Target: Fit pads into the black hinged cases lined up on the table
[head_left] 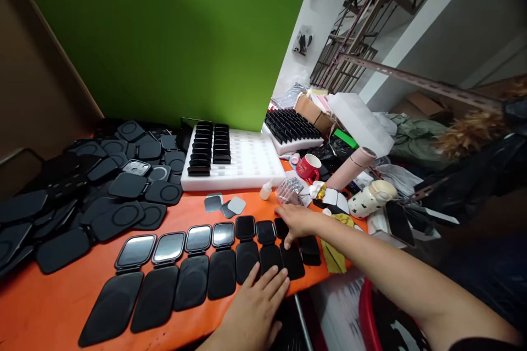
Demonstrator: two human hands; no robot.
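Observation:
A row of hinged black folding pads (155, 299) lies unfolded on the orange table, each with a small square panel above a larger one. The square panels at the left end, such as this glossy panel (136, 250), reflect light. My left hand (259, 304) rests flat with fingers spread, its fingertips at the lower edges of the pads right of the middle. My right hand (300, 223) reaches over a pad (291, 261) near the right end, thumb and fingers apart around its small upper panel. One more black pad (309, 250) lies partly under the right wrist.
Many loose black pads (123, 219) are heaped at left. A white foam tray (255, 156) holds upright black pieces. Thin square sheets (236, 205), a small bottle (265, 191), a clear box (289, 191), a red mug (308, 166), a pink flask (351, 168) and a yellow cloth (334, 252) stand nearby.

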